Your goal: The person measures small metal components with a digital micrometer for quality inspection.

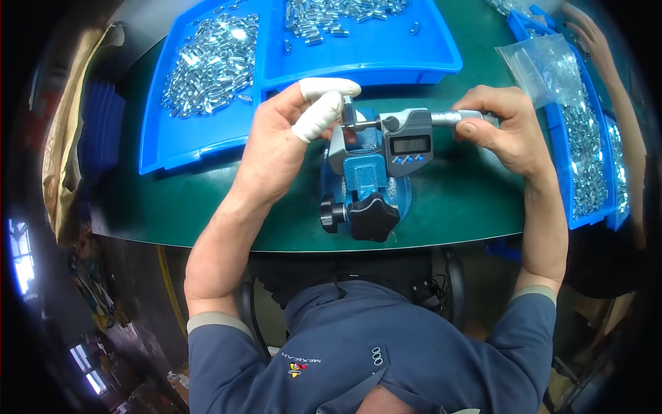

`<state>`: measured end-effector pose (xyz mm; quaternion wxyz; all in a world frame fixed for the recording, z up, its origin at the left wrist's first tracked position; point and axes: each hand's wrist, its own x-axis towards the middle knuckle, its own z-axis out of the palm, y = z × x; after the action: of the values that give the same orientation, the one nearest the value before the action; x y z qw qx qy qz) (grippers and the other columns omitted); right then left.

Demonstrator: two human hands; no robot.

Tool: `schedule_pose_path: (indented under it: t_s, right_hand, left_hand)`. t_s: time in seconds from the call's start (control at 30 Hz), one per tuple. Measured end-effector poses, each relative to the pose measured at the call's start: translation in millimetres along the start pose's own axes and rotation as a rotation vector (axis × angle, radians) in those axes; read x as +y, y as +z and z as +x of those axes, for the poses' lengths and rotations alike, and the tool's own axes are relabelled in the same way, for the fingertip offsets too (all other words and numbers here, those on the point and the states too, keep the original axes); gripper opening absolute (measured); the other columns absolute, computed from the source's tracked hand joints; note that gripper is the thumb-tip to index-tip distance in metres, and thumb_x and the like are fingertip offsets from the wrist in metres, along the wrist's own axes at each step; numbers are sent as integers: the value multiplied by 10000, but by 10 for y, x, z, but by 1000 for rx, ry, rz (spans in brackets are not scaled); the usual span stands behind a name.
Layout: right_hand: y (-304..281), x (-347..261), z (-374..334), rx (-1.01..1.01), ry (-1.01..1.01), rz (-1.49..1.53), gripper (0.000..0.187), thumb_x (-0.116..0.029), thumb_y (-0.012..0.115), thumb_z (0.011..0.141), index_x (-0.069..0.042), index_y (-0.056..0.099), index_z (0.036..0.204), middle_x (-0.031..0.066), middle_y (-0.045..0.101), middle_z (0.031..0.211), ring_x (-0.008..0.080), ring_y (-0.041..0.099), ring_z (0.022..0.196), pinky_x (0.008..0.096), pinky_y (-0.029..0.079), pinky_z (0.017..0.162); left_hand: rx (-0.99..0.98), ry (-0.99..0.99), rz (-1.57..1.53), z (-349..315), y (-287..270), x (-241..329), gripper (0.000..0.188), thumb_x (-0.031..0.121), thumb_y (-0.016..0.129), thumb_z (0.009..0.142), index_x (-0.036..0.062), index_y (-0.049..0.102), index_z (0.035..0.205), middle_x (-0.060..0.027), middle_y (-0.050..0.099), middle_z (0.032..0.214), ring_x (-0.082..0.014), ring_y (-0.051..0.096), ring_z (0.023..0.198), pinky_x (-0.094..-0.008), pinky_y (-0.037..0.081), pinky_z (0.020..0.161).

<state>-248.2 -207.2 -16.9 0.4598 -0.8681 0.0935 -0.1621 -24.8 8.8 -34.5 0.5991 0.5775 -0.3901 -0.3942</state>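
Note:
A digital micrometer with a small grey screen sits clamped in a blue stand with black knobs. My left hand wears white coverings on thumb and forefinger. Those two fingers pinch a small shiny metal cylinder upright in the micrometer's gap, by the spindle tip. Whether both measuring faces touch it I cannot tell. On the right, thumb and fingers of my right hand are closed round the micrometer's thimble.
Blue trays of loose metal cylinders stand behind the stand on the green table. At right are more filled blue bins, a clear plastic bag and another person's arm. Brown paper stands at far left.

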Motion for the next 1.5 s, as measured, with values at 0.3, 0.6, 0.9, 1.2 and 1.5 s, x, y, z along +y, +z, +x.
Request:
schedule_pose_path:
  t_s: [0.3, 0.6, 0.9, 1.2, 1.5]
  right_hand:
    - [-92, -134, 69, -1, 37, 48, 237, -205, 747, 851, 26, 728, 901, 68, 695, 743, 122, 633, 693, 271, 473, 628]
    - [-36, -93, -40, -25, -52, 22, 244, -228, 759, 869, 9, 737, 919, 114, 733, 792, 196, 708, 743, 313, 523, 677]
    - [-63, -81, -13, 32, -90, 10, 227, -191, 775, 841, 17, 736, 924, 101, 732, 803, 159, 690, 745, 294, 524, 690]
    - [-52, -28, 21, 5, -38, 12, 235, -229, 773, 860, -15, 742, 952, 32, 701, 795, 92, 564, 708, 248, 417, 630]
    - [3, -3, -8, -11, -18, 46, 282, -297, 753, 894, -19, 741, 937, 44, 689, 743, 100, 592, 673, 249, 422, 601]
  left_hand:
    - [2, -26, -33, 69, 58, 113, 298, 168, 637, 984, -12, 637, 1221, -90, 698, 964, -151, 664, 804, -285, 554, 762]
    - [25, -24, -61, -58, 68, 16, 298, 196, 701, 951, 11, 657, 1179, -76, 700, 945, -154, 674, 779, -290, 552, 730]
    - [52, -14, 62, 1, 105, 133, 241, 136, 638, 976, -2, 654, 1173, -72, 692, 934, -141, 652, 772, -284, 536, 722]
    - [62, -34, -50, 50, 62, 33, 274, 180, 697, 960, 29, 677, 1188, -52, 699, 951, -121, 680, 808, -255, 549, 723]
    - [68, -21, -27, 5, 90, 34, 238, 157, 689, 959, 18, 666, 1150, -61, 695, 1036, -106, 667, 797, -252, 570, 735]
